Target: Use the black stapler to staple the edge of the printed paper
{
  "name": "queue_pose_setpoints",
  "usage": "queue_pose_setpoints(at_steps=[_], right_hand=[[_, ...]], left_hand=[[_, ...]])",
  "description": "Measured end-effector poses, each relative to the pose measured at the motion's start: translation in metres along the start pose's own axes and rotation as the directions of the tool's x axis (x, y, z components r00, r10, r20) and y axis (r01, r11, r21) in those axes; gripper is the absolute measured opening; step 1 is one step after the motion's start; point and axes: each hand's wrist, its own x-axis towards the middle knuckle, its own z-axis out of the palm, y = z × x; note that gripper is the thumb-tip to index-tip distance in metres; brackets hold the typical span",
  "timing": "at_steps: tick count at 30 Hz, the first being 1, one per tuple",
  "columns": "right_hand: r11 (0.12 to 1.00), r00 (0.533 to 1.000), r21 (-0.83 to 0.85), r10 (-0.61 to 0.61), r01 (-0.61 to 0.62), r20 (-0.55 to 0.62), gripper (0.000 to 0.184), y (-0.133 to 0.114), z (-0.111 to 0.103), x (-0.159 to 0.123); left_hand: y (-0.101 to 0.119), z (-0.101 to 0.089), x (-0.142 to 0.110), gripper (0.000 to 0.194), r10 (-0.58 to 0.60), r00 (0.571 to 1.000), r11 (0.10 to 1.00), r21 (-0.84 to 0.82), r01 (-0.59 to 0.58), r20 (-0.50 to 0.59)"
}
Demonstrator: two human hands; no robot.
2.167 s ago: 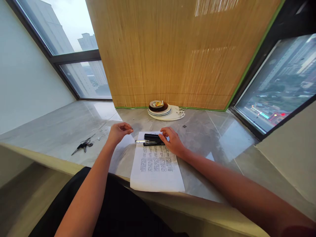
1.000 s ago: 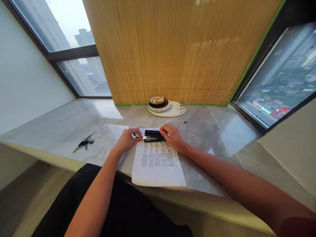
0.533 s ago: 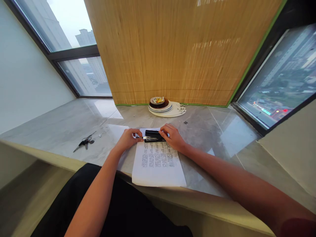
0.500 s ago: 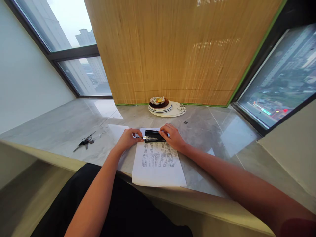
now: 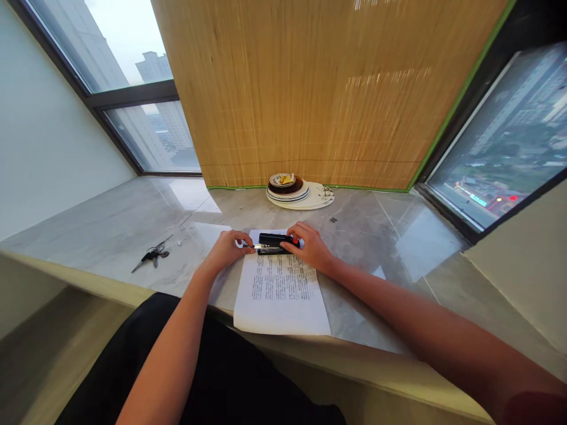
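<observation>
A black stapler (image 5: 271, 239) lies sideways across the upper part of a printed sheet of paper (image 5: 283, 316). Its silver metal tray sticks out at the left end. My left hand (image 5: 228, 245) pinches thumb and fingertips at that tray; anything small between them is too small to make out. My right hand (image 5: 308, 243) is closed around the stapler's right end, thumb on the near side, beside a small red part. The palm side of the right fingers is hidden.
Keys (image 5: 153, 255) lie on the stone sill at the left, beside a tiny white bit (image 5: 179, 242). Stacked plates (image 5: 287, 195) and an oval board (image 5: 319, 196) stand against the bamboo blind (image 5: 310, 106). Two small dark pieces (image 5: 333, 219) lie behind my right hand.
My left hand came rightward to the stapler's metal tray and stayed there. Lately my right thumb has shifted left along the stapler, showing a red part, and the stapler and paper slid slightly left.
</observation>
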Motion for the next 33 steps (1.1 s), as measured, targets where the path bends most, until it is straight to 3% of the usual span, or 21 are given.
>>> queue_pose_setpoints(at_steps=[16,19,22,25,33], right_hand=[[0.999,0.999,0.013,0.031,-0.032,0.043,0.023,0.006,0.000,0.000],[0.999,0.998,0.016,0.050,-0.051,0.046,0.024,0.006,0.001,0.000],[0.998,0.997,0.021,0.062,-0.063,0.048,0.024,0.006,0.001,0.001],[0.997,0.996,0.028,0.070,-0.071,0.050,0.024,0.006,0.000,0.000],[0.997,0.996,0.034,0.064,-0.066,0.057,0.023,0.006,0.000,0.001]], left_hand=[[-0.022,-0.023,-0.008,0.009,0.100,0.995,0.994,0.043,-0.100,0.008],[-0.021,-0.027,-0.010,0.010,-0.012,1.000,0.999,-0.037,0.011,-0.009],[-0.022,-0.029,-0.013,0.019,-0.137,0.988,0.962,-0.230,0.149,0.069],[-0.022,-0.029,-0.014,0.022,-0.189,0.972,0.896,-0.381,0.229,0.140],[-0.024,-0.031,-0.015,0.022,-0.290,0.942,0.859,-0.387,0.335,0.171]])
